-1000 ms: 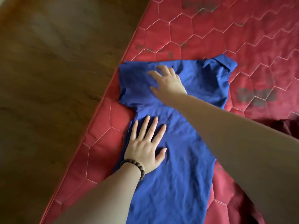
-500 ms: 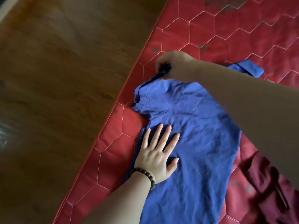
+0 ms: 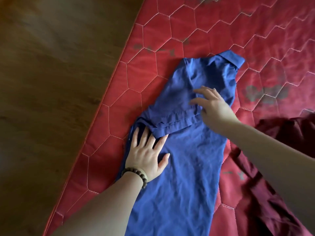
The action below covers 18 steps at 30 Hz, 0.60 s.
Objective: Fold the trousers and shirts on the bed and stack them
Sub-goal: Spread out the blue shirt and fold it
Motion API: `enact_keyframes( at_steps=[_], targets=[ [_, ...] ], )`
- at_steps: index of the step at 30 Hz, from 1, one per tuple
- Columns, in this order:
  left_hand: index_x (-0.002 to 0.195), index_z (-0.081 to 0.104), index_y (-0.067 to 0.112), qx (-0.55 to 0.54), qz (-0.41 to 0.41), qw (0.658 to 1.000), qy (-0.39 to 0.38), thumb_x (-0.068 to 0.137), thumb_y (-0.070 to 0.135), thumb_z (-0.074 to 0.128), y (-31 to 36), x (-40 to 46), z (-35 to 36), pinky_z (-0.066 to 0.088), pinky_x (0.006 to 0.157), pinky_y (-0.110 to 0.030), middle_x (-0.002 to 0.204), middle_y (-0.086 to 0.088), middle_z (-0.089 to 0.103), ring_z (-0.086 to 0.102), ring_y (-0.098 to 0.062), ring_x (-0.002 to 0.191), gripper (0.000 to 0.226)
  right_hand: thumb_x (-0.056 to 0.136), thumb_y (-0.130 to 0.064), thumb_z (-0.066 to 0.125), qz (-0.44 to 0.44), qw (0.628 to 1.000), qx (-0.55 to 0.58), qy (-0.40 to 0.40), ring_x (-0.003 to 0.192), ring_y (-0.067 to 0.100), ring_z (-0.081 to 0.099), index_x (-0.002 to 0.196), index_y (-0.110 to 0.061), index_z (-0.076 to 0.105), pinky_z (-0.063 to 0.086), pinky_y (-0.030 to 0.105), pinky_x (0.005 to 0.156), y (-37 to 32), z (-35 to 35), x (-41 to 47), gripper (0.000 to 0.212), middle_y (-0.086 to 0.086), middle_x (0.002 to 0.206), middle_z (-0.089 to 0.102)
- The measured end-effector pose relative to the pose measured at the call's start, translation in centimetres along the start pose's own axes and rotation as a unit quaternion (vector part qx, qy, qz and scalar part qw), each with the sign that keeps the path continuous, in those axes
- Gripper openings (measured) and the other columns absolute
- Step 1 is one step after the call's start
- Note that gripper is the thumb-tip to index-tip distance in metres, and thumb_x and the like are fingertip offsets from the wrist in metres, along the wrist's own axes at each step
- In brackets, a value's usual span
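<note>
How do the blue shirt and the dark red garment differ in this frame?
The blue shirt lies spread flat with a sleeve folded over its body; the dark red garment lies crumpled. Both hands are on the blue shirt, the left hand flat and the right hand with loose fingers; neither touches the dark red garment. The blue shirt is nearer the bed's edge. Both lie on the red mattress.

A home bedroom: a bed covered by a red quilted mattress cover with pale hexagonal stitching point(image 3: 213, 31), a brown wood-grain floor point(image 3: 51, 82) beside it, and a blue collared cotton shirt point(image 3: 187, 159) and dark maroon garment point(image 3: 289, 133) laid out.
</note>
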<state>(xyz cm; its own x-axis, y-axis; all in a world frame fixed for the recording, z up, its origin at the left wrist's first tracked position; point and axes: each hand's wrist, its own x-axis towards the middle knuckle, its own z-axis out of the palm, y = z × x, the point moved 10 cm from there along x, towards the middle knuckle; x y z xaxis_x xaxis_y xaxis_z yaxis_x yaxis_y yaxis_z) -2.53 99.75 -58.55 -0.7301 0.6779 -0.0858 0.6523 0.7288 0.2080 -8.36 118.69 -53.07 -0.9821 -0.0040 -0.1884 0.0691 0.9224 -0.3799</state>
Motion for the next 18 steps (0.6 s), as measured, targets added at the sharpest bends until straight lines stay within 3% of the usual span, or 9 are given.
enact_keyframes(
  at_steps=[2, 3, 5, 6, 8, 10, 13, 16, 18],
  targets=[
    [0.141, 0.046, 0.021, 0.002, 0.004, 1.000, 0.002, 0.082, 0.052, 0.049, 0.1, 0.0, -0.1, 0.019, 0.115, -0.057, 0.126, -0.015, 0.057, 0.045, -0.039, 0.121, 0.066, 0.078, 0.006, 0.051, -0.030, 0.999, 0.020, 0.023, 0.126, 0.043, 0.044, 0.117, -0.010, 0.067, 0.030, 0.051, 0.110, -3.0, 1.6, -0.4, 0.045, 0.018, 0.137, 0.049],
    [0.140, 0.047, 0.021, 0.001, 0.004, 1.000, 0.000, 0.081, 0.051, 0.050, 0.2, 0.1, -0.1, 0.020, 0.115, -0.057, 0.127, -0.015, 0.056, 0.044, -0.040, 0.122, 0.066, 0.086, -0.004, 0.053, -0.032, 0.999, 0.022, -0.005, 0.134, 0.039, 0.037, 0.129, -0.017, 0.060, 0.023, 0.050, 0.113, -4.3, 3.3, -0.5, 0.045, 0.014, 0.146, 0.042],
    [0.137, 0.049, 0.020, -0.006, 0.004, 1.000, -0.003, 0.081, 0.050, 0.050, 0.1, 0.2, -0.2, 0.021, 0.114, -0.058, 0.130, -0.017, 0.055, 0.043, -0.040, 0.124, 0.064, 0.098, -0.030, 0.045, -0.022, 0.996, -0.013, -0.085, 0.148, 0.025, 0.005, 0.146, -0.039, 0.033, 0.003, 0.052, 0.118, -5.6, 7.1, -1.0, 0.050, -0.003, 0.160, 0.012],
    [0.136, 0.050, 0.019, -0.011, 0.005, 1.000, -0.005, 0.081, 0.049, 0.050, 0.1, 0.2, -0.2, 0.021, 0.114, -0.058, 0.130, -0.018, 0.055, 0.043, -0.040, 0.126, 0.062, 0.100, -0.040, 0.038, -0.022, 0.993, -0.048, -0.105, 0.148, 0.021, -0.008, 0.148, -0.045, 0.020, -0.004, 0.053, 0.118, -5.7, 8.4, -1.3, 0.052, -0.009, 0.161, -0.002],
    [0.134, 0.053, 0.017, -0.024, 0.014, 0.999, -0.017, 0.082, 0.045, 0.050, 0.3, 0.1, -0.4, 0.022, 0.114, -0.059, 0.130, -0.018, 0.056, 0.044, -0.040, 0.128, 0.059, 0.100, -0.046, 0.031, -0.032, 0.991, -0.073, -0.110, 0.147, 0.018, -0.017, 0.148, -0.050, 0.010, -0.009, 0.053, 0.117, -5.4, 9.0, -1.5, 0.052, -0.012, 0.160, -0.012],
    [0.132, 0.055, 0.014, -0.056, 0.024, 0.998, -0.016, 0.083, 0.038, 0.050, 0.4, -0.1, -1.2, 0.024, 0.113, -0.059, 0.126, -0.016, 0.058, 0.045, -0.039, 0.128, 0.055, 0.100, -0.044, 0.035, -0.046, 0.992, -0.051, -0.106, 0.147, 0.017, -0.013, 0.146, -0.049, 0.019, -0.008, 0.052, 0.118, -5.2, 8.3, -1.5, 0.050, -0.011, 0.161, -0.007],
    [0.113, 0.066, 0.008, -0.133, 0.031, 0.990, 0.026, 0.085, 0.028, 0.053, 0.1, -0.5, -3.7, 0.032, 0.109, -0.054, 0.110, -0.010, 0.064, 0.056, -0.035, 0.115, 0.036, 0.098, -0.033, 0.049, -0.046, 0.996, 0.033, -0.064, 0.149, 0.019, 0.004, 0.135, -0.037, 0.052, -0.001, 0.050, 0.119, -5.7, 6.0, -1.4, 0.037, -0.003, 0.159, 0.019],
    [0.068, 0.060, 0.016, -0.130, 0.011, 0.983, 0.129, 0.088, 0.032, 0.047, -0.9, -0.7, -7.9, 0.037, 0.082, -0.039, 0.068, 0.005, 0.058, 0.058, -0.022, 0.072, 0.029, 0.094, -0.020, 0.059, 0.008, 0.996, 0.069, 0.047, 0.141, 0.030, 0.030, 0.115, -0.019, 0.070, 0.017, 0.050, 0.116, -4.4, 2.3, -1.5, 0.025, 0.011, 0.146, 0.042],
    [0.062, 0.054, 0.015, -0.104, -0.028, 0.976, 0.189, 0.088, 0.029, 0.049, -1.7, 0.6, -10.6, 0.032, 0.072, -0.038, 0.064, 0.004, 0.052, 0.051, -0.023, 0.067, 0.030, 0.091, -0.017, 0.060, 0.078, 0.990, 0.071, 0.094, 0.129, 0.034, 0.041, 0.121, -0.016, 0.066, 0.032, 0.050, 0.107, -2.3, 0.5, -1.5, 0.031, 0.014, 0.138, 0.047]
  ],
)
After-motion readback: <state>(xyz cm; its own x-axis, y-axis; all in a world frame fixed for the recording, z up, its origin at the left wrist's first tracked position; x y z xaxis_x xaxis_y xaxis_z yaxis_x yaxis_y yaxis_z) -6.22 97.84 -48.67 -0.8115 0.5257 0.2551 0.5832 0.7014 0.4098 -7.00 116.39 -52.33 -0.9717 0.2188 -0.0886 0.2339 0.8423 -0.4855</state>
